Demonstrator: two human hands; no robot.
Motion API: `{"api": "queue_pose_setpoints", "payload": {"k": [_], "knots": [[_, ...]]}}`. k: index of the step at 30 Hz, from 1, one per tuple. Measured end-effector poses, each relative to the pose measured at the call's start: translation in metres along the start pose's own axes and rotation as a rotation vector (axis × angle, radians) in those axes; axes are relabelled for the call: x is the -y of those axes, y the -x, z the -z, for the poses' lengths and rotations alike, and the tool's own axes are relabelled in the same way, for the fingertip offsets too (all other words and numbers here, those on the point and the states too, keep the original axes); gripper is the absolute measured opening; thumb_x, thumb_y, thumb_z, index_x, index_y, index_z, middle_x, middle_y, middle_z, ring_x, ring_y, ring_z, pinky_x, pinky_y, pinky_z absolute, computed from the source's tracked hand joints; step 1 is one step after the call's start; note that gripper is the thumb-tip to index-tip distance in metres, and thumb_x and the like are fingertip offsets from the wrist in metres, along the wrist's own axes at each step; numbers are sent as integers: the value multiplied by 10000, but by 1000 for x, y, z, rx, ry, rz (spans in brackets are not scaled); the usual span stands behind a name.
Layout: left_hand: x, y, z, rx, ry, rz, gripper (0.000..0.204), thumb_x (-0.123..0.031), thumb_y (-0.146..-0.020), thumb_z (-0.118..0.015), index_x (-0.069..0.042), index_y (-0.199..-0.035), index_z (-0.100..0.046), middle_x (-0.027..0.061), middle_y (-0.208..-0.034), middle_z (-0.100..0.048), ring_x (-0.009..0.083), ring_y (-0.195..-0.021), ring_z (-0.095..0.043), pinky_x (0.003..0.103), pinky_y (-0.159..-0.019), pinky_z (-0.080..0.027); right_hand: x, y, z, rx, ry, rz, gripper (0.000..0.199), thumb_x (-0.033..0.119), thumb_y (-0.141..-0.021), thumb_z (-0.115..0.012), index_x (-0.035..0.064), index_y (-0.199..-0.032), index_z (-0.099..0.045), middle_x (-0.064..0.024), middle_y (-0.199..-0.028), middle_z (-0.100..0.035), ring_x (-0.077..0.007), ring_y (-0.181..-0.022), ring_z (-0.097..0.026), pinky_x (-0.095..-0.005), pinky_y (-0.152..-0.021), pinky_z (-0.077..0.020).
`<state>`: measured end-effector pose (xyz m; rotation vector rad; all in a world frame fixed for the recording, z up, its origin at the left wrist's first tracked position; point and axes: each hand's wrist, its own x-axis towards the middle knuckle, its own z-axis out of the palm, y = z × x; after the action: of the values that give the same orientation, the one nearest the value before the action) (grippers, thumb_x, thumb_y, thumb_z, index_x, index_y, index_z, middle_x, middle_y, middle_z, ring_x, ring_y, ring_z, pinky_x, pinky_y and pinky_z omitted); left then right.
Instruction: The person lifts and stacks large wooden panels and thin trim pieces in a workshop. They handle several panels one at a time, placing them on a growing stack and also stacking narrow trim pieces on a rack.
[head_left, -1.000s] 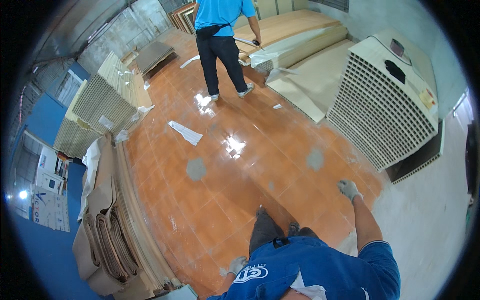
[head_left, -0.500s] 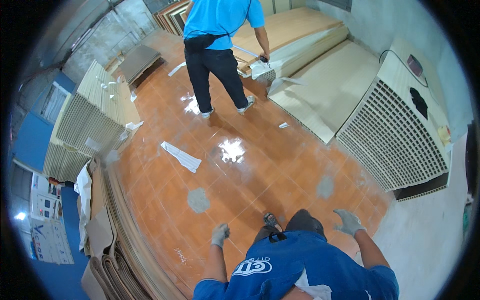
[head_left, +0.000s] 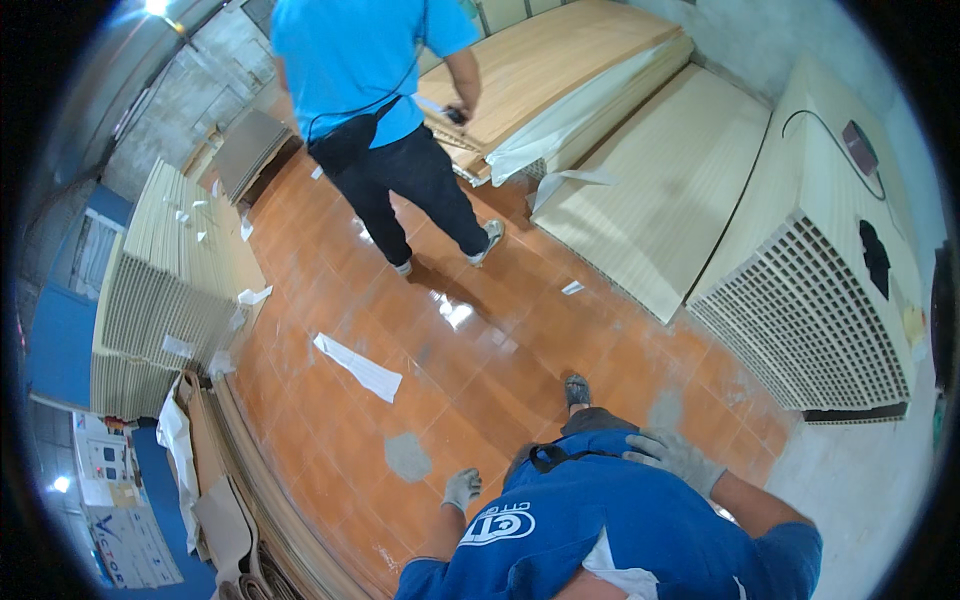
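Orange tile floor runs between stacked boards. Folded brown sheets lie along its near left edge; at its right edge stands a cream board stack whose end shows rows of square holes. Near the floor's far right side, a co-worker in a light blue top stands beside flat wooden boards, a small dark object in one hand.

The wearer's right hand, gloved in grey, lies across the front of the blue shirt, near its lower hem, fingers extended and pinching nothing visible. That shirt is on the wearer's body, above the floor's near edge. The left hand, also gloved, hangs beside the shirt, near a grey patch on the tiles. Its fingers look curled; whether they press together I cannot tell, and no object shows in them.

Judging by the sandalled foot set forward, the step in hand is walking with nothing carried. Another stride calls for firm footing and keeping clear of the white strip.

Half a second ago the right hand was out over the tiles, away from the shirt. Now the co-worker appears larger and further left, and the strip sits lower in view.
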<state>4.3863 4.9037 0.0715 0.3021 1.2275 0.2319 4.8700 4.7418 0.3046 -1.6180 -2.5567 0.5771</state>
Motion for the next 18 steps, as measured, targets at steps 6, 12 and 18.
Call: {"api": "queue_pose_setpoints", "payload": {"k": [6,12,18], "knots": [[-65,-26,-59,-310,-74,-197,246,-241,-873,-613,-102,-1077,-606,49,-815,-637,172,-647,-604,313,-583,-488,-88,-82,47,31,-191,186,668,329,-784,-594,77,-1368,-390,-147,-1389,-435,-326,-1282,-420,-442,-1055,-358],[-141,-74,-68,-303,-107,-13,249,-241,-869,-614,-102,-1076,-610,56,-816,-641,177,-650,-607,306,-564,-485,-146,-158,45,-32,-334,196,618,270,-812,-580,29,-1349,-394,-166,-1337,-481,-331,-1222,-482,-439,-1025,-384],[-267,-130,-23,-261,-74,63,229,-244,-859,-629,-98,-1035,-625,64,-765,-629,177,-570,-585,297,-502,-462,-183,-268,56,-26,-353,78,510,204,-871,-520,24,-1337,-414,-171,-1263,-527,-312,-1177,-512,-430,-987,-410]]}}
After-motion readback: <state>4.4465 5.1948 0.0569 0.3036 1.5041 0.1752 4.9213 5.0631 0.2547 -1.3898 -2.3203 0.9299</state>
